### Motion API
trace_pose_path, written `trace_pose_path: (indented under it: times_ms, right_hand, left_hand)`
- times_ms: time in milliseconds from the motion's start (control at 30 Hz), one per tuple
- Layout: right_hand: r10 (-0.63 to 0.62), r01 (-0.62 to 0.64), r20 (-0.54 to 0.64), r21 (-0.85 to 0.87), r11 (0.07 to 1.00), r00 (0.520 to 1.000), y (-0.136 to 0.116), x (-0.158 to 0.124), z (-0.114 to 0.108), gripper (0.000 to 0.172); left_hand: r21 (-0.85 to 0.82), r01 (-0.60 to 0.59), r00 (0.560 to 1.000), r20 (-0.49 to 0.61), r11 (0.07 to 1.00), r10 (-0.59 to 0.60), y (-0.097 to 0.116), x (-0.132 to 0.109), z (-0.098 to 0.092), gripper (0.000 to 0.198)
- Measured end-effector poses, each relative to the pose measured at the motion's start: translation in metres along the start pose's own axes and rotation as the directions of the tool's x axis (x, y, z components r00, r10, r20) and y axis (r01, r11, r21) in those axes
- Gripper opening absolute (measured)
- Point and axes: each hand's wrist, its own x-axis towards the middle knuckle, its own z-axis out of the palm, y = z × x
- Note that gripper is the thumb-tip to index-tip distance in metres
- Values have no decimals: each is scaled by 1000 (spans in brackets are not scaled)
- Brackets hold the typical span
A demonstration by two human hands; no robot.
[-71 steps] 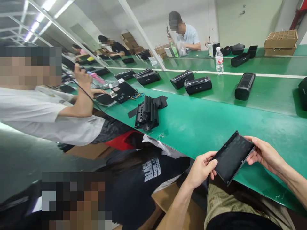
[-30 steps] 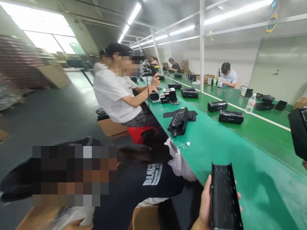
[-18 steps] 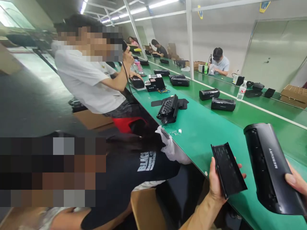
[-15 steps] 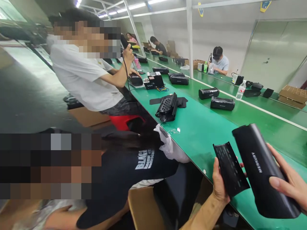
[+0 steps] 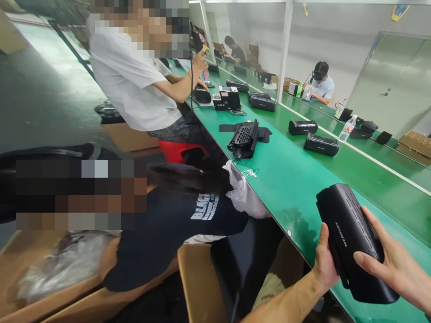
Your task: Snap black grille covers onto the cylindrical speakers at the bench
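Since half a second ago: your two hands have closed together, and the thin black panel that stood apart in your left hand now lies against the black speaker body (image 5: 353,242), mostly hidden behind it.

Left hand (image 5: 323,264): fingers wrapped round the near left side of the speaker body, thumb up along its edge; gripping it with the panel pressed behind. How far the hidden fingers curl, you cannot tell.

Right hand (image 5: 392,269): fingers spread open and laid flat on the speaker body's right face, index finger across its lower end; holding, not clenched.

Speaker body: black, rounded, white lettering along its side, tilted with the upper end far and left; held just above the near edge of the green tabletop (image 5: 289,188).

Tabletop, further items: a perforated black part (image 5: 245,140) lying on black sheet pieces, mid-distance; two finished black speakers (image 5: 321,144) further right; a clear water bottle (image 5: 347,129) upright, far right.

Containers: a brown cardboard box (image 5: 415,146), far right edge, contents not visible.

Persons: a co-worker in a white shirt (image 5: 134,85) seated left of the tabletop, hand raised on a cable.
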Motion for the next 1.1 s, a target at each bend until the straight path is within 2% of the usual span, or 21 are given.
trace_pose_path:
  times_ms: [133, 267, 500, 533, 600, 633, 700, 733, 800, 833, 867, 900, 1000, 1067, 1100]
  right_hand:
    - [9, -13, -71, -57, 998, 997, -8, -2, 10, 119]
    - [46, -48, -31, -95, 994, 998, -10, -2, 13, 118]
    - [3, -1, 37, -37, 999, 999, -13, 6, -9, 116]
    - [-21, 21, -2, -15, 1000, 1000, -10, 3, -9, 114]
    - [-68, 77, -179, 41, 996, 981, -1, -7, 3, 112]
    - [-85, 109, -287, 67, 992, 954, 5, -12, 14, 114]
    - [-112, 175, -492, 84, 981, 863, 16, -20, 42, 121]
    - [-138, 214, -583, 63, 975, 801, 20, -22, 56, 123]
    - [-206, 283, -738, -21, 959, 643, 24, -19, 76, 117]
    - [-234, 308, -785, -58, 950, 573, 25, -17, 80, 112]
    - [-248, 324, -810, -76, 943, 531, 25, -15, 79, 105]
    - [-244, 326, -815, -71, 943, 526, 25, -15, 75, 100]
    - [-162, 273, -756, 22, 962, 634, 28, -28, 50, 92]
    - [-121, 240, -698, 75, 968, 706, 31, -41, 34, 88]
    - [-117, 234, -672, 86, 968, 731, 33, -46, 30, 86]
  left_hand:
    - [-9, -1, 1000, -12, 1000, 1, -5, 3, -9, 94]
    - [21, 1, 999, -43, 1000, 0, -1, 5, -13, 90]
    - [31, 12, 998, -57, 999, -10, 10, 13, -3, 87]
    - [39, -24, 998, -63, 999, 26, 14, 15, 0, 84]
    - [69, -114, 989, -84, 991, 119, 23, 18, 5, 82]
    - [86, -152, 982, -97, 985, 161, 26, 19, 8, 83]
    - [109, -180, 974, -115, 978, 193, 28, 21, 13, 89]
    - [118, -186, 972, -122, 975, 200, 27, 22, 14, 91]
    - [146, -203, 967, -123, 968, 222, 24, 23, 15, 92]
    - [168, -205, 968, -110, 964, 225, 25, 24, 13, 94]
    - [195, -199, 972, -82, 960, 219, 28, 25, 11, 97]
    - [231, -189, 978, -41, 955, 203, 35, 26, 8, 101]
    - [440, -196, 980, 117, 876, 161, 79, 34, 2, 116]
    - [657, -263, 962, 238, 707, 137, 118, 39, 4, 125]
    - [738, -275, 949, 310, 616, 53, 136, 41, 8, 128]
